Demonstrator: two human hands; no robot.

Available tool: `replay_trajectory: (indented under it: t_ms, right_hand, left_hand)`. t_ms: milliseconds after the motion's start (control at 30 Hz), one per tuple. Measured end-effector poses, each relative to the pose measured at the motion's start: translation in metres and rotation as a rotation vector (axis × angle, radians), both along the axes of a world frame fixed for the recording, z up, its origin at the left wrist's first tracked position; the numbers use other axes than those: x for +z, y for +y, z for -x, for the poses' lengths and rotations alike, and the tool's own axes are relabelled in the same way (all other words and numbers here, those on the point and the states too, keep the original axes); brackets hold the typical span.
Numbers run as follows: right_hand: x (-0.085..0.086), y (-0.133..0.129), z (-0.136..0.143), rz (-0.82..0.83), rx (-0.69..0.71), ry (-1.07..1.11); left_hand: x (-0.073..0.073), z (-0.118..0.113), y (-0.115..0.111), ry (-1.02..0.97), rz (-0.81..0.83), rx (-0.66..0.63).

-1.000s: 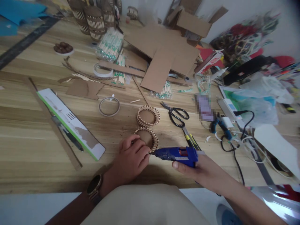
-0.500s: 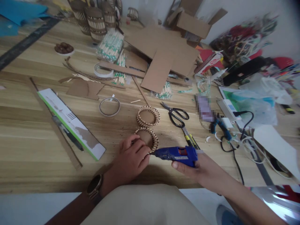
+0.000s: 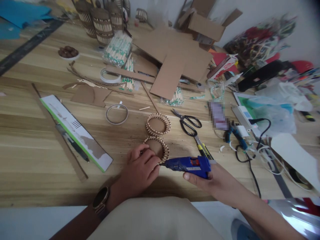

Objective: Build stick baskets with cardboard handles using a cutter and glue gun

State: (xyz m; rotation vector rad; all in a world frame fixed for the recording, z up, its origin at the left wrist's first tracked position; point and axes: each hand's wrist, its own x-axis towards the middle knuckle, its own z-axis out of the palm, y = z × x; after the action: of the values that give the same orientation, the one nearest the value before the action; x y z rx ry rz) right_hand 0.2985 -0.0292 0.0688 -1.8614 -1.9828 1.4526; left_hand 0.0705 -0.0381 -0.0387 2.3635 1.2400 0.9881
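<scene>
Lower centre: left hand, fingers curled on near ring; right hand closed around blue glue gun.

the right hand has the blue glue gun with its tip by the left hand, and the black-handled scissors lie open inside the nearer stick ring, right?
Not quite: the black-handled scissors lie on the table, outside both rings, as the head view shows. The right hand does have the blue glue gun, its tip by the left hand.
</scene>
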Motion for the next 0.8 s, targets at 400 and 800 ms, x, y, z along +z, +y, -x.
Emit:
replay_trajectory:
  t_ms: [400,800]
  right_hand:
    - [-0.006,0.002,-0.006,0.023,0.052,0.039]
    - [-0.012,0.003,-0.011,-0.006,0.050,0.110]
  left_hand:
    - [-0.004,-0.002,-0.001,-0.022,0.009,0.017]
    - [-0.002,-0.001,0.000,-0.005,-0.008,0.020]
